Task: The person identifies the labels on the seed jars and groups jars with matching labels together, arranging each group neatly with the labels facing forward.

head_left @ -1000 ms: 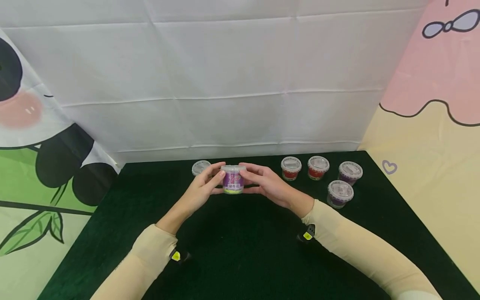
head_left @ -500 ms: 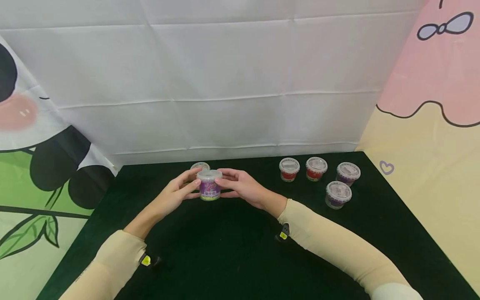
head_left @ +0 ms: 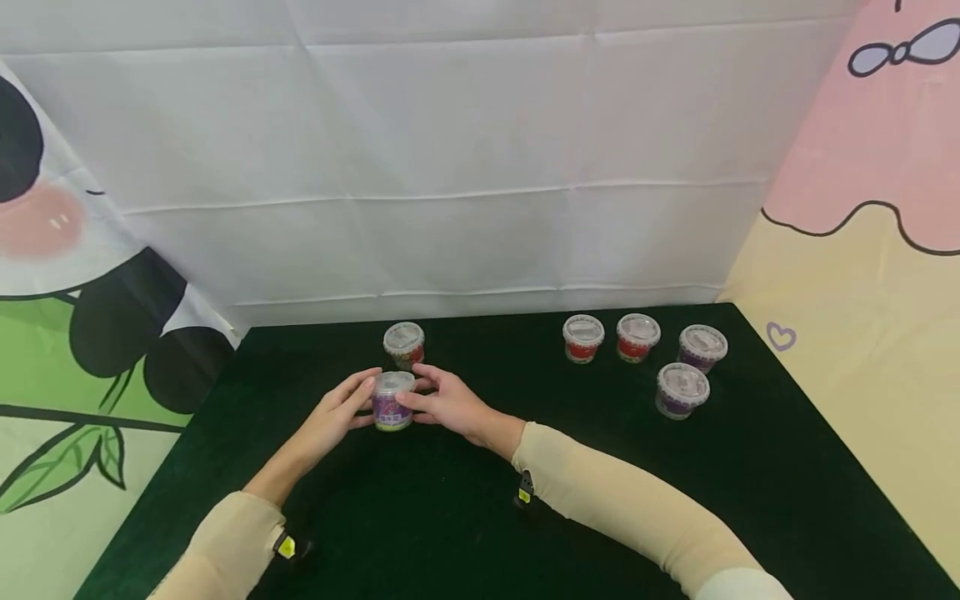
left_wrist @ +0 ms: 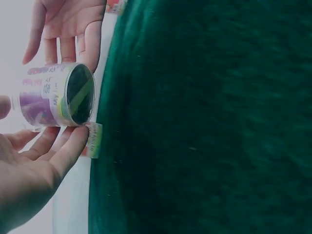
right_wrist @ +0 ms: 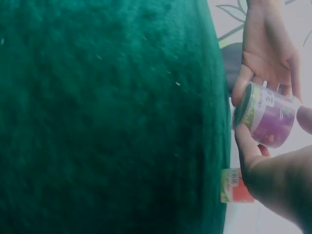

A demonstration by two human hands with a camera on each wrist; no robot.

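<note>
A small clear plastic tub with a lid and a purple label (head_left: pixel 392 407) is held upright between both hands, left of the table's middle. From its left side my left hand (head_left: pixel 328 423) grips it with thumb and fingers. My right hand (head_left: pixel 457 408) grips the opposite side, thumb on the front near the lid. In the left wrist view, the underside of the purple tub (left_wrist: pixel 80 93) shows dark, with a yellow-green band beside it. Just behind stands a lidded tub with a red label (head_left: pixel 404 340), its lower part partly covered by the right fingers.
Two red-labelled tubs (head_left: pixel 582 339) (head_left: pixel 637 337) stand at the back right of the dark green table cloth (head_left: pixel 480 508). Beside them are two purple-labelled tubs (head_left: pixel 702 347) (head_left: pixel 682 390), one in front of the other. A white cloth wall (head_left: pixel 465 167) rises behind the table.
Both hands have carried the purple-labelled tub leftward and lower, toward the person. The red-labelled tub behind it, mostly hidden before, now shows more. The tubs at right stay put.
</note>
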